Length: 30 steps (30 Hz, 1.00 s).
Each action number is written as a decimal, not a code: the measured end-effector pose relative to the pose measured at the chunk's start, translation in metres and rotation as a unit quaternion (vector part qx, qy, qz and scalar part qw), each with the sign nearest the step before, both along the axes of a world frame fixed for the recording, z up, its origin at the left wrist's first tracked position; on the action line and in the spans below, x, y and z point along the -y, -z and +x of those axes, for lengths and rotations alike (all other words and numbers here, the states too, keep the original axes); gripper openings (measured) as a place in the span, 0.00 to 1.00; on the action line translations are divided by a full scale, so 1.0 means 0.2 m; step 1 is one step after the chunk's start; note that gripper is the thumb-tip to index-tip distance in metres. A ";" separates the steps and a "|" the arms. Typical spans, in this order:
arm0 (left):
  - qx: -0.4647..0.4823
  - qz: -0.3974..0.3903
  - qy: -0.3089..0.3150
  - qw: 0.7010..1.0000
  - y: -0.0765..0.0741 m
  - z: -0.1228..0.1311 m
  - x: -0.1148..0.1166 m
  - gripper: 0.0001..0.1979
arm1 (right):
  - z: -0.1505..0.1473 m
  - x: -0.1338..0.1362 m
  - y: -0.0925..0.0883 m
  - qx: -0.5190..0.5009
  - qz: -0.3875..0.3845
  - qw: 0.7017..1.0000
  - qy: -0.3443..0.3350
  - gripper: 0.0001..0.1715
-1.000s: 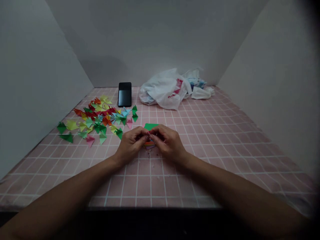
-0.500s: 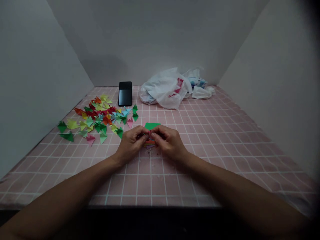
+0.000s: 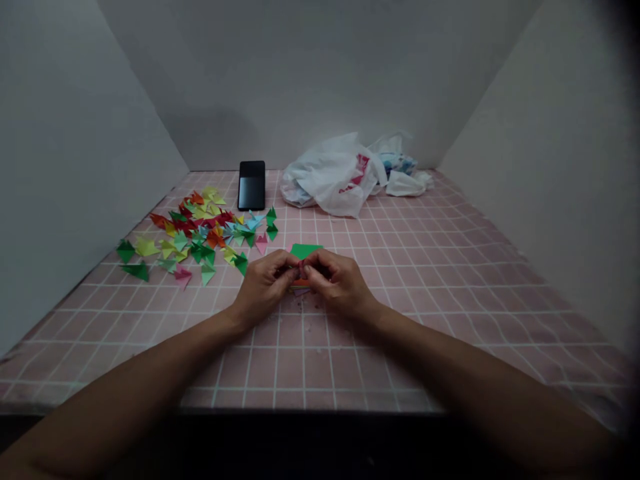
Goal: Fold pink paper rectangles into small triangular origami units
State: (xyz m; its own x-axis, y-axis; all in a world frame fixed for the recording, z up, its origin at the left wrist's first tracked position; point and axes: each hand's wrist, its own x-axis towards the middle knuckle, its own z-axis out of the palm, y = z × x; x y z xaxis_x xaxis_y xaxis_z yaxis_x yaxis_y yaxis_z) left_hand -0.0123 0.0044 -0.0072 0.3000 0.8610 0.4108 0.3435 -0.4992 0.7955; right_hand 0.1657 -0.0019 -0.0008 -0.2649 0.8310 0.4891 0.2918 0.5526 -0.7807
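Between the fingertips of both hands is a small red piece of paper [image 3: 301,265], mostly covered by the fingers. My left hand [image 3: 264,283] pinches its left side, and my right hand [image 3: 337,280] pinches the right side, with the thumbs close together. Under and behind the hands lies a stack of coloured paper, with a green sheet [image 3: 306,251] showing at the back and orange paper [image 3: 300,283] at the front. To the left, many small folded paper pieces [image 3: 203,252] in red, yellow, green, blue and pink are spread over the cloth.
A black phone [image 3: 251,186] lies at the back, left of centre. Right of it sits a crumpled white plastic bag [image 3: 333,177] with red print, beside other white and blue wrapping [image 3: 397,163]. Pale walls enclose the pink checked tablecloth [image 3: 450,267].
The fingers have shifted slightly around the red paper, and a little more of it shows. The whole view has moved by a small amount.
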 end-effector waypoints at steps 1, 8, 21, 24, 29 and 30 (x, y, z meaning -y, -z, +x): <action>0.003 0.001 -0.001 1.000 0.00 0.00 0.00 0.03 | 0.00 0.00 0.00 -0.005 -0.007 1.000 0.002 0.07; 0.025 0.004 0.001 1.000 0.00 0.00 0.00 0.04 | 0.00 0.01 0.00 -0.019 -0.012 1.000 0.006 0.07; 0.069 -0.037 0.008 0.997 0.00 0.00 -0.01 0.02 | 0.00 -0.01 0.03 -0.079 -0.074 0.993 -0.045 0.05; 0.078 -0.042 0.015 0.996 0.00 0.00 -0.01 0.03 | 0.00 0.00 0.03 -0.108 -0.123 0.985 -0.059 0.05; 0.100 -0.076 0.016 0.992 0.00 0.00 -0.01 0.03 | -0.01 -0.01 0.02 -0.177 -0.204 0.958 -0.094 0.07; 0.104 -0.083 0.016 0.991 0.00 0.00 -0.01 0.03 | -0.01 -0.01 0.03 -0.186 -0.219 0.953 -0.100 0.07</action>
State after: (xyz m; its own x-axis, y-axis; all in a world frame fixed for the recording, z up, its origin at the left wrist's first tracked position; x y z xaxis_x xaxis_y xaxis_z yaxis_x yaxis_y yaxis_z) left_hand -0.0117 0.0063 -0.0068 0.2526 0.9129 0.3206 0.1493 -0.3642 0.9193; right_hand 0.1635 0.0006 -0.0059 -0.3154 0.9280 0.1982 -0.1264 0.1660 -0.9780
